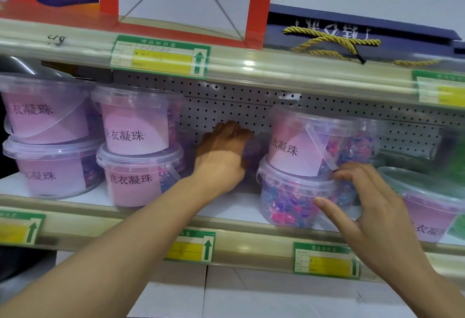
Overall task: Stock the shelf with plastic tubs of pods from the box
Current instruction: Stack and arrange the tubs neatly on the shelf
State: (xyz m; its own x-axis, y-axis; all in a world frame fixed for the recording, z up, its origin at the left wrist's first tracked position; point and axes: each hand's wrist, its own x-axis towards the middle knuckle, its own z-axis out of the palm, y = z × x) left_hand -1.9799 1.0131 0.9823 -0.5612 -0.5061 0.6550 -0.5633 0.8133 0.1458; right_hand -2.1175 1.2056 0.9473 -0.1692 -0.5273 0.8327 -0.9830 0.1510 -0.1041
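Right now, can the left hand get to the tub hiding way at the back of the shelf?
Probably yes. The left hand is already deep in the open gap between the tub stacks, fingers curled on the back tub. Nothing blocks it, though the grip itself is partly hidden.

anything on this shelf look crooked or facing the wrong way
Yes. The lower tub in the right-hand stack shows only pods, no pink label, unlike the labelled tubs at left. The tub on top of it leans slightly. Nothing spilled.
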